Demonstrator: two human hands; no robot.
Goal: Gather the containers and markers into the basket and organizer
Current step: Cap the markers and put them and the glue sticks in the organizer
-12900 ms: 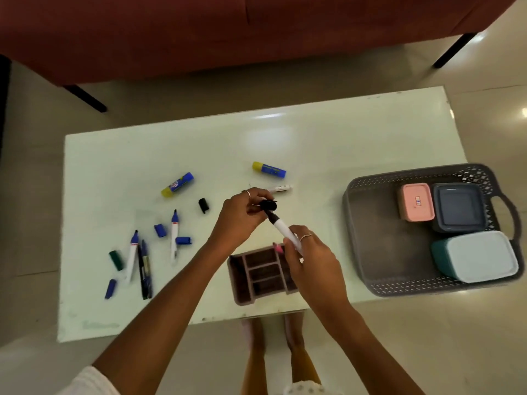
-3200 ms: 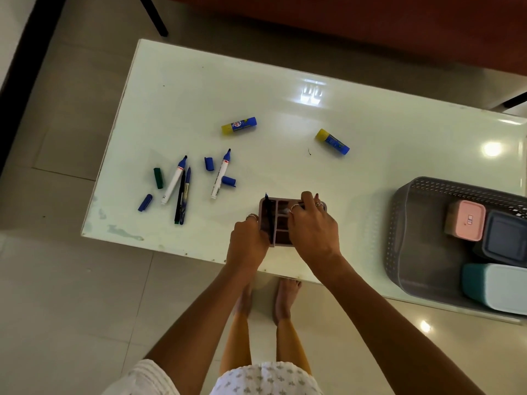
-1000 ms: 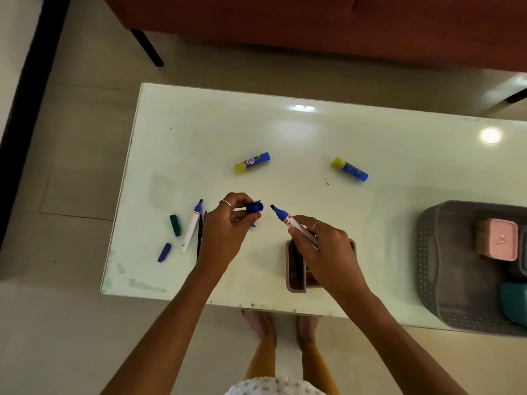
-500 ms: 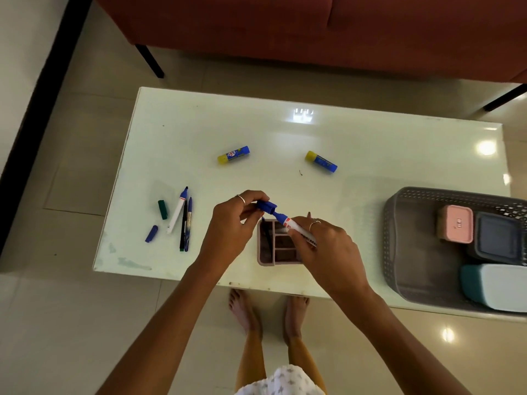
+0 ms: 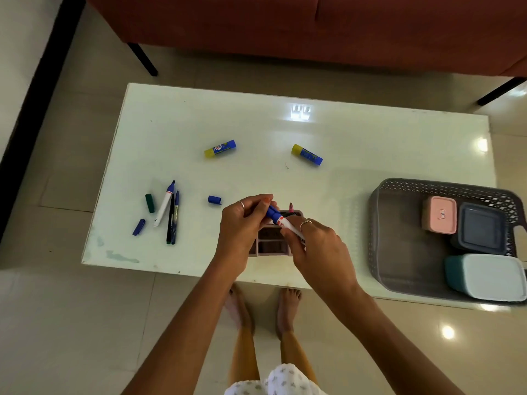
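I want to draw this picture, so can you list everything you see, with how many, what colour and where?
White rectangular table: one, centre.
Blue-and-yellow glue sticks: two, mid-table.
Loose marker caps: three, two blue, one green, table's left part.
Uncapped markers and pens: three, lying together at left.
Pink plastic organizer: one, near edge, under the hands.
Grey perforated basket: one, right.
Lidded containers: three, pink, dark grey, teal with a pale lid, inside the basket.
Red sofa: one, behind.
White marker with blue cap: one, held.
Left hand: grips the cap.
Right hand: grips the barrel.
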